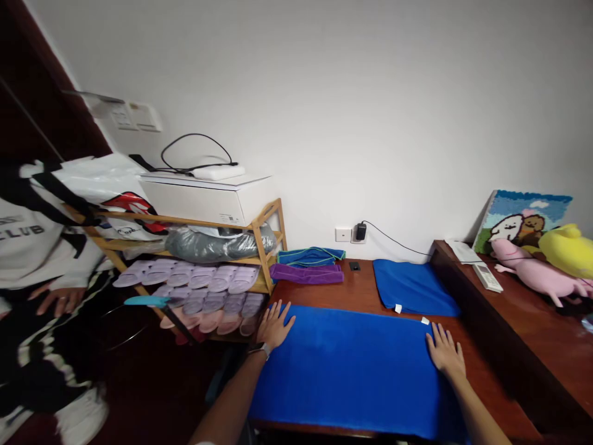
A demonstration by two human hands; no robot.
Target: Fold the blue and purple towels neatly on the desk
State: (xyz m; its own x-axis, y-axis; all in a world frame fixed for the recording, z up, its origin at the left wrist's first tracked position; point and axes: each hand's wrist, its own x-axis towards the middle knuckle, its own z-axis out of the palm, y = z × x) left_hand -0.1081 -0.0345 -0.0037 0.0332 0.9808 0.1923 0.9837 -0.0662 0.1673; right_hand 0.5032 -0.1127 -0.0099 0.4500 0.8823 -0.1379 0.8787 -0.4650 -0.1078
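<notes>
A large blue towel [352,364] lies spread flat on the dark wooden table [482,371]. My left hand [274,324] rests flat on the towel's far left corner, fingers spread, with a watch on the wrist. At the far right edge my right hand [445,351] lies palm down on the towel, fingers stretched out. Neither hand holds anything. A folded blue towel [412,287] sits just beyond, toward the wall.
A purple towel [306,273] and a teal one [310,255] are stacked at the table's back left. A wooden rack [266,247] with several lilac slippers [204,287] stands left. Another person [41,272] sits far left. A raised shelf [532,315] with plush toys [542,272] borders the right.
</notes>
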